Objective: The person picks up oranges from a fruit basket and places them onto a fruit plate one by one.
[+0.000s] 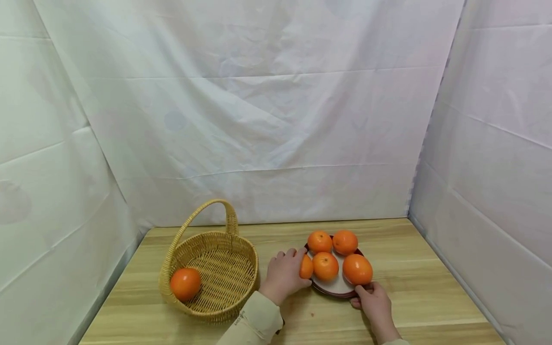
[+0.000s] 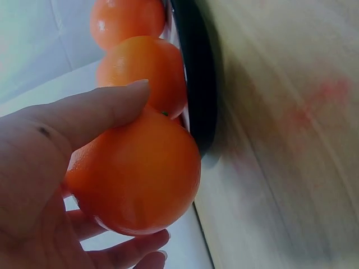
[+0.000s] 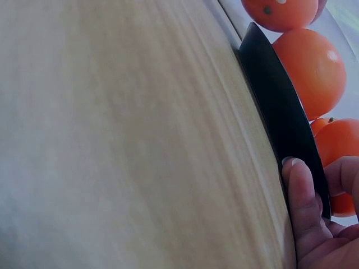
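My left hand [image 1: 283,274] grips an orange [image 2: 140,174] at the left edge of a plate [image 1: 331,286], which is white inside with a dark rim. In the left wrist view the thumb lies across the top of this orange and the fingertips curl round its far side. At the plate's front right, my right hand [image 1: 376,303] pinches the rim, thumb above and a finger against the dark outer side [image 3: 280,106]. Several more oranges sit on the plate, among them a middle one [image 1: 325,266] and a front right one [image 1: 357,270] near the right thumb.
To the left stands a wicker basket [image 1: 224,314] with a tall arched handle [image 1: 231,218]. One orange fruit [image 1: 186,284] lies inside at its left. Both rest on a wood-grain table [image 1: 414,268], with white cloth [image 1: 276,120] hanging behind and at the sides.
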The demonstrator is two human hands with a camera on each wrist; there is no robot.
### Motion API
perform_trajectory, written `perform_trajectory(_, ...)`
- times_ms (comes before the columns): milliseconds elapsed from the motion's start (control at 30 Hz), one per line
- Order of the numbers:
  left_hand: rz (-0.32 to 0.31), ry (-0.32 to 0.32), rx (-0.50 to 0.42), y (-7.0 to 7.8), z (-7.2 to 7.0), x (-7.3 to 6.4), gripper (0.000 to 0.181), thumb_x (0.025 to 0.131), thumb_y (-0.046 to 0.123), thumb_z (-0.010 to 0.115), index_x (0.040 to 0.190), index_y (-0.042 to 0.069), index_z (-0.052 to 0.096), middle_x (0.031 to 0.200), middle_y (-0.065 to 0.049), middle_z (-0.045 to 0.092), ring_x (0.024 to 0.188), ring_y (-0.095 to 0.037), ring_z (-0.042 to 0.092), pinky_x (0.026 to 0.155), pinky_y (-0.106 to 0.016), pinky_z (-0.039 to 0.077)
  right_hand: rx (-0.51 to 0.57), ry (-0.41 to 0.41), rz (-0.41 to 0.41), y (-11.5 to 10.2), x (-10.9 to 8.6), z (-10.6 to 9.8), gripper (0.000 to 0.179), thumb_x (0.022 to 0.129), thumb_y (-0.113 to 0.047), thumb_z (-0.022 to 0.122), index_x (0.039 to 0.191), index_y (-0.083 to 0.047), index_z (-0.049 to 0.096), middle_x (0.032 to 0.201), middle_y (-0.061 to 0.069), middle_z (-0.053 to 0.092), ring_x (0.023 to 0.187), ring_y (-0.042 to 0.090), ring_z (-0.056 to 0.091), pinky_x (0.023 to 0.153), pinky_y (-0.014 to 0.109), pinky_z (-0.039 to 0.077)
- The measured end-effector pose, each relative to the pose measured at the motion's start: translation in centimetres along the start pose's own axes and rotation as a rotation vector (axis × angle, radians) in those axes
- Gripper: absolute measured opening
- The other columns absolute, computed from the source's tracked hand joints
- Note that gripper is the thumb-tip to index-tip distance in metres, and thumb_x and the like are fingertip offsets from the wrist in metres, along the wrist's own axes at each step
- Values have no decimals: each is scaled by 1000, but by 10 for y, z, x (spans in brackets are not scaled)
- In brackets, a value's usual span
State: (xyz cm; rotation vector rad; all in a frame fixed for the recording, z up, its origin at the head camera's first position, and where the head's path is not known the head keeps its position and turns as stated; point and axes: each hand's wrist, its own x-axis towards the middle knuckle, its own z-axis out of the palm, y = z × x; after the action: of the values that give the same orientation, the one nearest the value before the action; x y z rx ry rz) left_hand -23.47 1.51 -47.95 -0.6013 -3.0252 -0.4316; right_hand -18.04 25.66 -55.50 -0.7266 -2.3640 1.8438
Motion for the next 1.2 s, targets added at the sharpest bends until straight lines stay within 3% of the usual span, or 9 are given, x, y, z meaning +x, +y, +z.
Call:
perform_trajectory(267,36,0,20,8,5,1,86,76,51,85,148,23,47,138,-4,60,106,-29,57,88,-48,49,-2,-1,-1,-1,-2,0,38,98,-12,52,126,14,46,85,12,67,65,13,69,62,27,60)
perform_trajectory(433,53,-10,2,12,8,1,89,75,50,86,148,20,45,140,-2,60,106,-28,56,89,-46,49,-9,-5,-4,0,-2,0,31,98,-12,52,117,13,47,82,11,67,64,13,69,62,26,60)
perform_trajectory(700,86,-5,16,21,4,-2,88,72,51,88,143,18,47,137,0,61,101,-25,57,85,-39,49,-16,-18,-9,1,1,-2,26,98,-13,51,110,10,46,80,9,68,64,13,70,61,25,59)
perform_trajectory(1200,117,1,16,24,11,0,87,71,51,89,141,19,48,136,2,60,102,-24,57,85,-38,51,12,-11,-7,1,1,-1,21,98,-10,53,106,9,46,76,7,67,62,12,69,60,25,59)
